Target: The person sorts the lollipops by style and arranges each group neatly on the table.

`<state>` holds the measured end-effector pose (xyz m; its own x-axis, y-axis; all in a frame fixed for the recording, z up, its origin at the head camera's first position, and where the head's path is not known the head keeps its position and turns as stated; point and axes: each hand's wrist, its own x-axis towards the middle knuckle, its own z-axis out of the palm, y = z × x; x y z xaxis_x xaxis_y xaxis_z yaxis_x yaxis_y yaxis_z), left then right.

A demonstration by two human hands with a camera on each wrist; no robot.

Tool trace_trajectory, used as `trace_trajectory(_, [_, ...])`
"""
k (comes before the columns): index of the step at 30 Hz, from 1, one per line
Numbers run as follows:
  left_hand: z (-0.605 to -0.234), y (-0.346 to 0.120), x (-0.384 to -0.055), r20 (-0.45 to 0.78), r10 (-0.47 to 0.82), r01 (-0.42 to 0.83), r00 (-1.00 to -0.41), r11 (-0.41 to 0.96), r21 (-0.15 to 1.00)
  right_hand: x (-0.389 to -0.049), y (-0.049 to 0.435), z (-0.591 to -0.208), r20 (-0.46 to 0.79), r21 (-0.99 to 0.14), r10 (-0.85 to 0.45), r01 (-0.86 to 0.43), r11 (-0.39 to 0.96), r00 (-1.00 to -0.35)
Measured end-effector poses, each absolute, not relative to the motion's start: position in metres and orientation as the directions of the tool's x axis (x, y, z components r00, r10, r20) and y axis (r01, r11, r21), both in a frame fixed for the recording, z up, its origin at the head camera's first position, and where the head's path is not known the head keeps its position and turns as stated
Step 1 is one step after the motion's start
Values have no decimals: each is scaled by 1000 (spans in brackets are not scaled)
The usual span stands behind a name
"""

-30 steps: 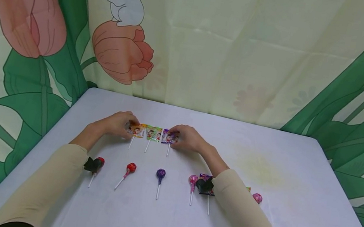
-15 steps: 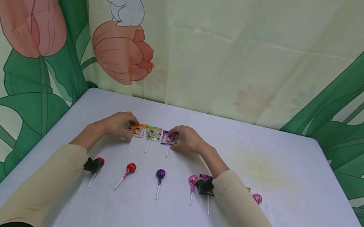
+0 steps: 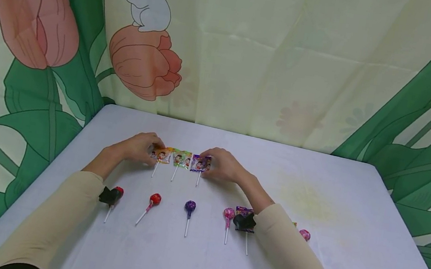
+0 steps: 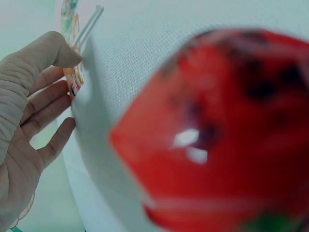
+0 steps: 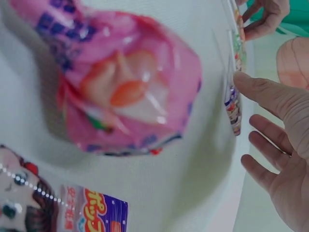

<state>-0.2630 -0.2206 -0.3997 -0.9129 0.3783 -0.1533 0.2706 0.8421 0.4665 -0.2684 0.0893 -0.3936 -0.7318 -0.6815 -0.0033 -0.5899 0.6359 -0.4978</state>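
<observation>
Three lollipops in flat square wrappers lie in a row toward the table's back: an orange one [image 3: 164, 155], a green one [image 3: 182, 159] and a purple one [image 3: 200, 164], sticks pointing toward me. My left hand [image 3: 140, 147] holds the orange lollipop's wrapper at its left side between thumb and fingers. At the other end, my right hand [image 3: 224, 165] holds the purple lollipop's wrapper by its right side, thumb [image 5: 251, 87] at its near edge. The right hand's lower fingers are spread off the wrapper. The green lollipop lies untouched in the middle.
Nearer me are a red lollipop [image 3: 155, 199], a purple ball lollipop [image 3: 190, 206], a pink one [image 3: 229, 213] and a dark-wrapped flat one [image 3: 244, 211]. Another red one [image 3: 119, 191] is partly behind the left wrist's black camera. A pink lollipop [image 3: 304, 234] shows beyond the right sleeve.
Both hands stay at the row's two ends. The purple wrapper has shifted very slightly left, and the right forearm has moved a little to the right.
</observation>
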Motion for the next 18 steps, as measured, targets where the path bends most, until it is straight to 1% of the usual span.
trace_trajectory(12, [-400, -221, -264, -145, 387, 282, -911, 838, 467, -253, 110, -384, 30, -537, -650, -560, 630, -760])
trace_trajectory(18, [-400, -221, -263, -142, 381, 276, -914, 839, 469, -242, 120, -380, 45, -563, -652, -558, 610, -757])
